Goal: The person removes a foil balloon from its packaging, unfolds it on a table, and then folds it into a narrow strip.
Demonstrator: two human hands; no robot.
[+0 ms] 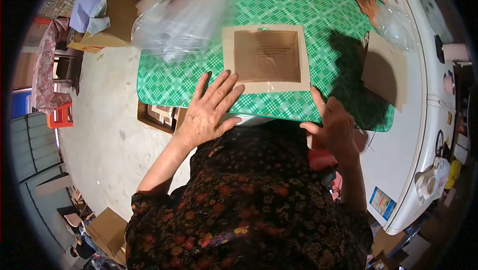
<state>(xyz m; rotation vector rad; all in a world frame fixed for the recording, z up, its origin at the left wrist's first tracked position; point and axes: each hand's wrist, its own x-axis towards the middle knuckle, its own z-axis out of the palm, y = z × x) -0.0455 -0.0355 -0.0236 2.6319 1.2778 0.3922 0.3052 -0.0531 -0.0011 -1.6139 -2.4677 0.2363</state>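
On the green checked tablecloth (279, 1) lies a flat piece of cardboard (228, 51) with a pale beige border. A darker brown panel (268, 66) with small printed lines fills its middle; a shine near the lower edge looks like clear film or tape. My left hand (208, 108) rests with fingers stretched and spread, the fingertips at the cardboard's lower left corner. By the lower right corner is my right hand (334, 124), its index finger extended to the edge, thumb apart and the other fingers partly curled. Neither hand grips anything visible.
A stack of clear plastic bags (184, 16) lies at the table's far left. Beige cardboard sheets (383, 68) sit at the right edge, beside a white appliance (418, 135). An open carton (119, 8) stands far left; another box (158, 115) is below the table edge.
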